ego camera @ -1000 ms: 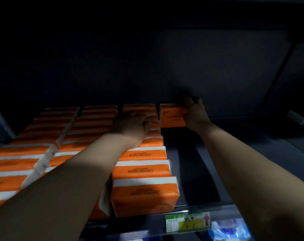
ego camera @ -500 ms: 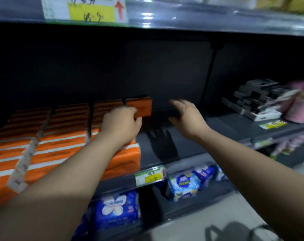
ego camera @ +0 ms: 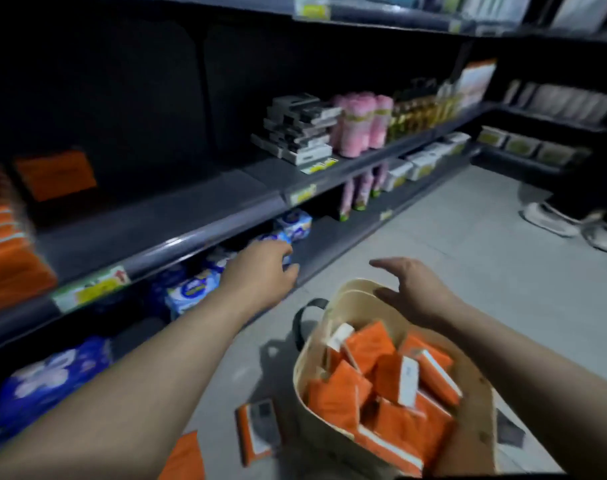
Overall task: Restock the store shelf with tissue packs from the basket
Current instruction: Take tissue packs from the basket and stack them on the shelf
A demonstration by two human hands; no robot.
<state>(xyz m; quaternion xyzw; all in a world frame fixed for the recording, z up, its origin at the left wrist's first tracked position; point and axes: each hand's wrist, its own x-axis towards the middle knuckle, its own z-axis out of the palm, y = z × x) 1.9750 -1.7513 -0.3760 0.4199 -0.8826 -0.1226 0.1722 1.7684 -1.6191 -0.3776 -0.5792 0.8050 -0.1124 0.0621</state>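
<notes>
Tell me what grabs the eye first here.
The basket on the floor at lower right, heaped with orange packs. Both hands are open and empty: the right hand over the basket's rim, the left hand in front of the blue packs. At far left, orange shelf packs sit stacked on the shelf.

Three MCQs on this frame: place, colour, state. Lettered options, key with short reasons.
1. Where does the basket stand? A) on the floor B) on a shelf C) in a hand
2. What colour are the tissue packs in it? A) blue B) orange C) pink
3. The right hand is: A) gripping a pack B) gripping the handle C) open, holding nothing
Key: 1 A, its base sits on the grey floor; 2 B, orange wrappers fill it; 3 C, it hovers spread above the rim.
</notes>
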